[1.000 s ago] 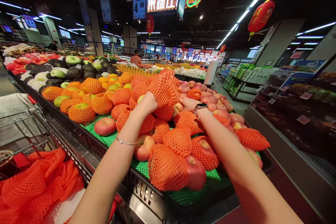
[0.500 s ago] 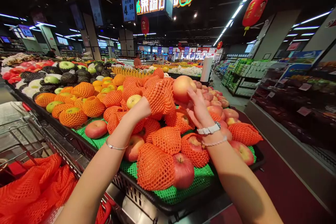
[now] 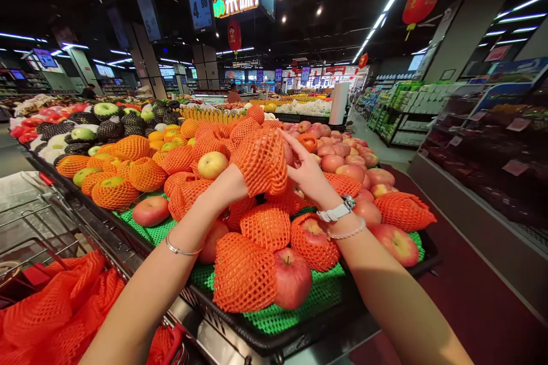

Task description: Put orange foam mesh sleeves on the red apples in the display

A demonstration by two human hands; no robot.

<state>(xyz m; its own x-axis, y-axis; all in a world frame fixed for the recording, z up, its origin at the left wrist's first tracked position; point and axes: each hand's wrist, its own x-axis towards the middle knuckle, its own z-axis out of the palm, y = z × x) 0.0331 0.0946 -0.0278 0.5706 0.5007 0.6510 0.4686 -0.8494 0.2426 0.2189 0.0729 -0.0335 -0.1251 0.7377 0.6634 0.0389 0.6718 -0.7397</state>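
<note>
An orange foam net sleeve (image 3: 262, 162) covers my left hand (image 3: 236, 181) from the wrist forward. The fingers are bent inside it, mostly hidden by the mesh. At the sleeve's right end, my right hand (image 3: 307, 174) has its thumb and fingers around an apple (image 3: 289, 155). Only a slice of that apple shows between sleeve and fingers, and the two touch. Below both hands, netted apples (image 3: 246, 274) and a bare red apple (image 3: 293, 278) lie on a green mesh mat (image 3: 274, 322). A yellowish apple (image 3: 213, 165) sits just left of my left wrist.
Bare apples (image 3: 342, 151) are heaped behind and right of my hands. Netted orange fruit (image 3: 145, 174) fills the left side. A black crate rim (image 3: 295, 339) edges the display. At lower left stands a shopping cart (image 3: 32, 214) with red netting (image 3: 64, 302). Packaged goods (image 3: 475, 125) line the right.
My right hand has moved left and brought the apple against the net sleeve, which now hides most of it. The view has shifted slightly.
</note>
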